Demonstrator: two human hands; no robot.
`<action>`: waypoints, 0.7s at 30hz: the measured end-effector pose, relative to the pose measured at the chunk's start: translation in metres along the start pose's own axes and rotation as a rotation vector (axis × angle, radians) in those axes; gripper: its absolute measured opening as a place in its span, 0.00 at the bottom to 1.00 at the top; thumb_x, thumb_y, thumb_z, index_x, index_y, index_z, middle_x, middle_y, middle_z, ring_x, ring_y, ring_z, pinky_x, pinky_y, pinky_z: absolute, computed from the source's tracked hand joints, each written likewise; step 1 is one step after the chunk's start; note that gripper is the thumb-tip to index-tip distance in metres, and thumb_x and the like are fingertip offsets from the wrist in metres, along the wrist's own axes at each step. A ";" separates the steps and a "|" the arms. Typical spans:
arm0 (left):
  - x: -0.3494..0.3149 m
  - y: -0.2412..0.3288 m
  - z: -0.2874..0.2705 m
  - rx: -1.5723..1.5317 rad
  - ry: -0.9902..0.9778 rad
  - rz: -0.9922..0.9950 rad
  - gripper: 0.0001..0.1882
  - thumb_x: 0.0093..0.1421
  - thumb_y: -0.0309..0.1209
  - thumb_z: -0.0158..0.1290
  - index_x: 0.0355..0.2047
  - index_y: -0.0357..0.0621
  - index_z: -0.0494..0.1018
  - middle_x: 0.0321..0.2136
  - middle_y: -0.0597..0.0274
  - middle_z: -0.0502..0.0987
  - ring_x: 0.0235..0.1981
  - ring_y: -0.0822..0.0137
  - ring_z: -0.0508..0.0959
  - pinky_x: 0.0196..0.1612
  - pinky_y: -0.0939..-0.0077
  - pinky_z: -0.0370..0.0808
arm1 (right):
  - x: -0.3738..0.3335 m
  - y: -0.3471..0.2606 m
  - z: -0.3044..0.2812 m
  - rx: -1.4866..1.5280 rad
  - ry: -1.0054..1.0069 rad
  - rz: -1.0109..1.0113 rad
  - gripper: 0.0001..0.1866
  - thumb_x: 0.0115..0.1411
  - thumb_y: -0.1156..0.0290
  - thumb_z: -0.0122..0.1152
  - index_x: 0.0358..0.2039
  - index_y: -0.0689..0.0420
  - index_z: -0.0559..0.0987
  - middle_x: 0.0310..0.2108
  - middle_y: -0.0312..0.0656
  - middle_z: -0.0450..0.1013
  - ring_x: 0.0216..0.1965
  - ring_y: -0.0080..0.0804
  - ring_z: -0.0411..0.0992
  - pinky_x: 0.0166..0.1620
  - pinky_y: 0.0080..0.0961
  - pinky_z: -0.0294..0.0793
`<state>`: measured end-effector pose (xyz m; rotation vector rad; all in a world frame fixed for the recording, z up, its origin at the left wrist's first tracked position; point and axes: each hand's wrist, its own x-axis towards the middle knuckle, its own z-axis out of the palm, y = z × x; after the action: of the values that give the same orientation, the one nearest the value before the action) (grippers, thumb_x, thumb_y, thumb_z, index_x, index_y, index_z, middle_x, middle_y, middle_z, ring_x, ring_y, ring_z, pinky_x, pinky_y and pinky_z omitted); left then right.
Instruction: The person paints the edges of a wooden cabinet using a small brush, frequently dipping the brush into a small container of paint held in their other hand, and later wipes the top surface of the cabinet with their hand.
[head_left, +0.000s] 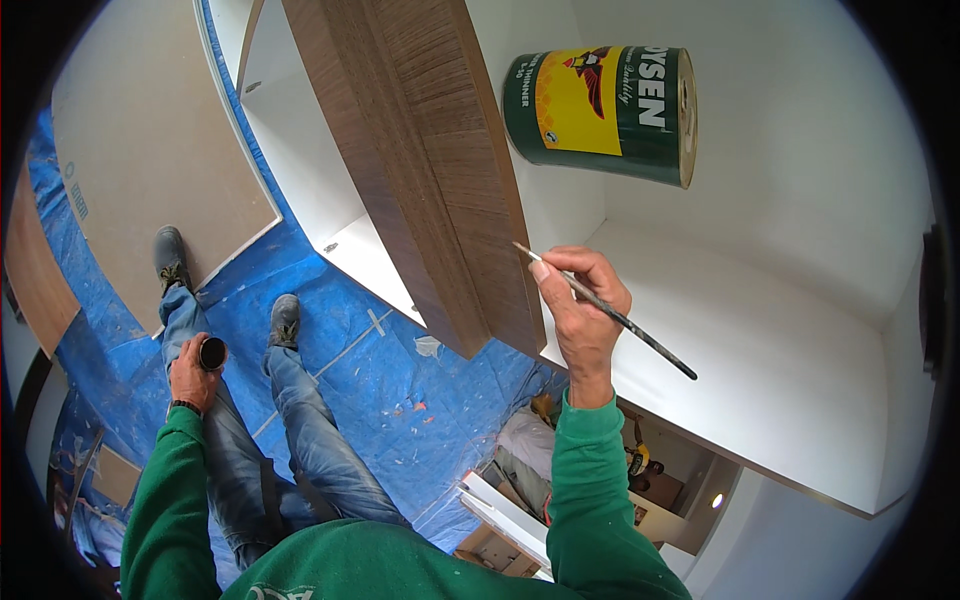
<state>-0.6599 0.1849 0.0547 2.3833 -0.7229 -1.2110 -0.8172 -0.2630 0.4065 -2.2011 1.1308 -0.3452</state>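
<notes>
Pinched in the fingers of my right hand (585, 305) is a thin paintbrush (640, 335) with a dark handle. Its fine tip points up and left, close to the edge of a brown wood-grain panel (440, 160); whether it touches I cannot tell. My left hand (193, 378) is low at the left, wrapped round a small dark cup (212, 353) with a black opening. Past my right hand, a green and yellow paint thinner can (600, 115) stands in the white cabinet (740, 330).
Blue plastic sheeting (390, 400) covers the floor under my shoes. A large tan board (150, 130) lies at the left, one foot at its edge. Another white compartment (300, 130) opens left of the brown panel. Boxes and boards (500, 520) are stacked at lower right.
</notes>
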 end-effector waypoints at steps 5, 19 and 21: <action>-0.001 0.000 0.000 -0.008 -0.003 -0.005 0.36 0.49 0.28 0.71 0.59 0.53 0.72 0.51 0.55 0.79 0.49 0.44 0.80 0.52 0.52 0.76 | -0.006 0.005 -0.006 -0.052 -0.023 0.065 0.03 0.60 0.78 0.69 0.33 0.63 0.83 0.32 0.39 0.81 0.32 0.24 0.77 0.38 0.23 0.76; 0.000 -0.003 0.002 -0.009 0.018 0.013 0.37 0.48 0.27 0.71 0.60 0.54 0.72 0.51 0.55 0.79 0.48 0.43 0.81 0.51 0.50 0.77 | -0.017 -0.003 -0.007 -0.085 -0.016 0.122 0.03 0.61 0.78 0.69 0.33 0.64 0.82 0.27 0.37 0.80 0.27 0.19 0.75 0.31 0.19 0.74; -0.001 -0.003 0.001 -0.010 0.012 -0.001 0.37 0.48 0.27 0.71 0.59 0.54 0.72 0.51 0.55 0.79 0.48 0.43 0.81 0.51 0.50 0.78 | -0.021 0.002 -0.011 -0.140 -0.021 0.128 0.03 0.61 0.78 0.69 0.33 0.64 0.82 0.27 0.37 0.79 0.26 0.18 0.75 0.30 0.18 0.73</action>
<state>-0.6603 0.1875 0.0534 2.3816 -0.7102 -1.1964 -0.8365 -0.2512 0.4145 -2.2320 1.3128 -0.1934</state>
